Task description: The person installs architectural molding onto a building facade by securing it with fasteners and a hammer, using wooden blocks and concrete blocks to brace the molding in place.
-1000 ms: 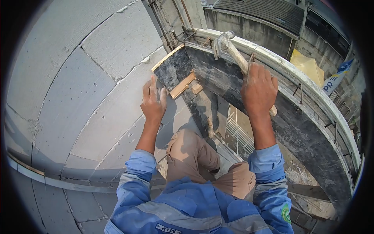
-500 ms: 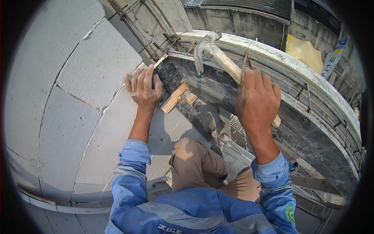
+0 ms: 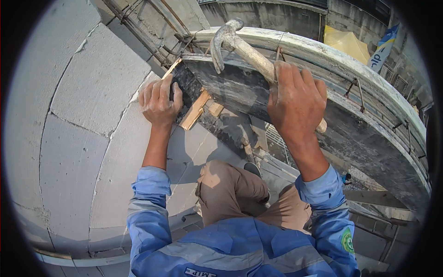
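Note:
My right hand (image 3: 299, 101) is wrapped round the handle of a claw hammer (image 3: 249, 54). Its worn, pale-smeared head is raised to the upper left, in front of the curved dark formwork board (image 3: 240, 90). My left hand (image 3: 160, 102) rests at the edge of the grey block wall (image 3: 99, 76), thumb apart and fingers bent at the tips. Beside it is the dark end board (image 3: 188, 82) with a raw wood edge. A split wooden strip (image 3: 194, 110) and a small wood block (image 3: 215, 109) sit just right of that hand.
Rusty rebar (image 3: 138, 37) stands behind the wall's corner. A pale curved rim (image 3: 341, 55) with steel bars runs behind the formwork. Below, past my knees, are planks and a metal grating (image 3: 277, 138). A yellow canopy (image 3: 346, 44) and a banner (image 3: 384, 48) are farther off.
The whole view has shifted, so the scene sits farther left and slightly higher. My left fingertips are more bent at the wall's edge. The hammer stays raised in my right hand.

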Action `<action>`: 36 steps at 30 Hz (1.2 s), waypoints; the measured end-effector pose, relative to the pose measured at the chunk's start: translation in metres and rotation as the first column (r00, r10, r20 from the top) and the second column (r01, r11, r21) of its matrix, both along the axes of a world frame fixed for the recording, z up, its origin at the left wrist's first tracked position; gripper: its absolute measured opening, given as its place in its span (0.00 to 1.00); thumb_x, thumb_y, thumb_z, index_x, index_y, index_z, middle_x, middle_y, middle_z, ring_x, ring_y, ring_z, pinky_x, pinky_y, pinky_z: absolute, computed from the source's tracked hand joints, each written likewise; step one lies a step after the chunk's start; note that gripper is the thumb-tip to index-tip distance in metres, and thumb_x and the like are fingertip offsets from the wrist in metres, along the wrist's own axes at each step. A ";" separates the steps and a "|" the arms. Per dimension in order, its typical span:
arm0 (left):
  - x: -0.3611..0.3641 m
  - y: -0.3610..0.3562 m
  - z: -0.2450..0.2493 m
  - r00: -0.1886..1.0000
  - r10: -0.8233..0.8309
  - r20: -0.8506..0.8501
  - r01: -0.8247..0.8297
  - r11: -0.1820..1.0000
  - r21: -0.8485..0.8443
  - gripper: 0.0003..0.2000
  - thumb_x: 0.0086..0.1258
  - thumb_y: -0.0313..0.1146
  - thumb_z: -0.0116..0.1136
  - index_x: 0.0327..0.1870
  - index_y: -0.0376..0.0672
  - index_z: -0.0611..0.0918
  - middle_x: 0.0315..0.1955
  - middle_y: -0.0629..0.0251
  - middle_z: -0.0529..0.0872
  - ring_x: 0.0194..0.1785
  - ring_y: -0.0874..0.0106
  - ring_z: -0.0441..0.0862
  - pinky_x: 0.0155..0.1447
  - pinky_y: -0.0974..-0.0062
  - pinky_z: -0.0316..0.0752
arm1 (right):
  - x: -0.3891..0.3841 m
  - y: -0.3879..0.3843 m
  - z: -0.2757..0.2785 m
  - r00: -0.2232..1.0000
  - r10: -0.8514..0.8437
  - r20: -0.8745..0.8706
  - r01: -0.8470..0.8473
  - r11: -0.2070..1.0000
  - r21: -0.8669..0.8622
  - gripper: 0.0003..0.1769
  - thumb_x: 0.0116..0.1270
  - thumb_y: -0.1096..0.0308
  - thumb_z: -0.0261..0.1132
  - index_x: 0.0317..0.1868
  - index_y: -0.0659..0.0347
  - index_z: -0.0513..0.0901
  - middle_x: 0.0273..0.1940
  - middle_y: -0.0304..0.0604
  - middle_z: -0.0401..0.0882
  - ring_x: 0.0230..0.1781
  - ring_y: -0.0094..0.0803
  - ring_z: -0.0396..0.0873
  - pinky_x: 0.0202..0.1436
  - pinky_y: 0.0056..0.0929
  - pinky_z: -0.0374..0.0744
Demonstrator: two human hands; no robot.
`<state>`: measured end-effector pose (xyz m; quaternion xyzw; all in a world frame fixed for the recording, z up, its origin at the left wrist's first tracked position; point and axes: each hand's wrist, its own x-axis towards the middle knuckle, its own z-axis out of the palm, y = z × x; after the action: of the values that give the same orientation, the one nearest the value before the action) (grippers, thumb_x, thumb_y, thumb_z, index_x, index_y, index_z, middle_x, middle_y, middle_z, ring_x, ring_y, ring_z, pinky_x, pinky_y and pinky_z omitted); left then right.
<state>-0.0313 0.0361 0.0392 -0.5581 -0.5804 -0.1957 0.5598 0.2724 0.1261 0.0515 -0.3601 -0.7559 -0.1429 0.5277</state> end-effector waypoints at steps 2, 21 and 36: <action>0.000 -0.002 -0.002 0.999 0.014 -0.030 -0.014 1.000 -0.016 0.15 0.61 0.34 0.69 0.50 0.51 0.86 0.38 0.69 0.88 0.47 0.67 0.84 0.55 0.64 0.73 | -0.001 0.008 -0.009 1.000 -0.010 -0.027 0.011 0.998 0.055 0.07 0.56 0.67 0.64 0.36 0.55 0.80 0.26 0.36 0.75 0.29 0.32 0.74 0.36 0.34 0.67; -0.014 0.000 0.000 0.925 0.247 -0.288 -0.282 0.956 -0.087 0.17 0.77 0.50 0.57 0.63 0.64 0.82 0.59 0.88 0.84 0.58 0.78 0.83 0.61 0.78 0.73 | -0.021 0.004 -0.018 0.981 -0.062 -0.186 0.077 0.994 0.075 0.10 0.56 0.63 0.62 0.32 0.60 0.83 0.31 0.42 0.81 0.37 0.38 0.78 0.48 0.40 0.72; -0.030 0.123 -0.019 0.892 -0.329 -0.311 0.275 0.939 -0.205 0.21 0.74 0.49 0.60 0.65 0.55 0.80 0.60 0.77 0.84 0.57 0.71 0.83 0.61 0.73 0.76 | 0.147 -0.157 -0.168 0.966 0.014 -0.256 -0.145 0.854 -0.500 0.17 0.58 0.69 0.66 0.49 0.60 0.76 0.37 0.44 0.75 0.34 0.45 0.81 0.30 0.44 0.80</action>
<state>-0.0612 0.1595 0.0206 -0.7090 -0.3942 -0.1353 0.5689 0.4196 -0.0312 -0.1169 -0.4708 -0.7103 0.1315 0.5064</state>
